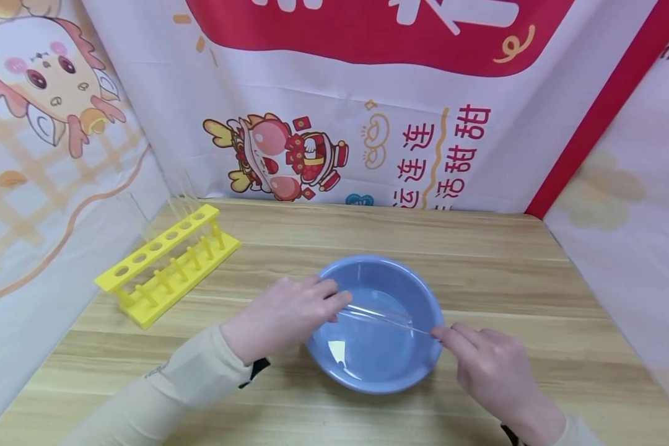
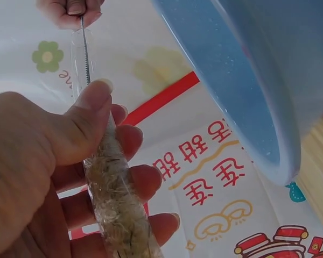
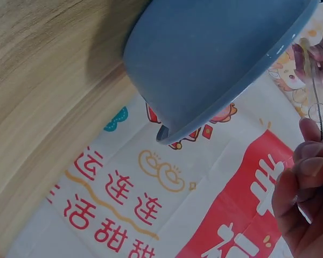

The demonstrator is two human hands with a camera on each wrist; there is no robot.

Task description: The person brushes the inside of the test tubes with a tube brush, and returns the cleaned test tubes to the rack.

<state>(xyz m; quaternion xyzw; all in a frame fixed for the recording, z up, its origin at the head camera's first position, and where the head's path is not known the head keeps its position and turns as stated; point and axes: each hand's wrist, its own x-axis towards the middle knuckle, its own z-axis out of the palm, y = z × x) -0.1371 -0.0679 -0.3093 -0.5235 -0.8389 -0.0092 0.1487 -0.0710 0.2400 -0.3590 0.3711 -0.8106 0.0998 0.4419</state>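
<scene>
Over the blue basin (image 1: 379,371), my left hand (image 1: 292,313) grips a clear test tube (image 1: 387,317), thumb on one side and fingers curled round the other. Inside the tube, in the left wrist view, sits the bristled head of a test tube brush (image 2: 121,215), its twisted wire coming out of the open mouth. My right hand (image 1: 493,365) pinches that wire beyond the basin's right rim. In the right wrist view the wire runs from my right fingers (image 3: 312,166) into the tube's mouth. Water shows in the basin.
To the left stands a yellow test tube rack (image 1: 170,263) with several clear tubes in its far part. A wooden table (image 1: 479,260) lies beneath everything. Printed cloth (image 1: 312,80) hangs behind and on both sides.
</scene>
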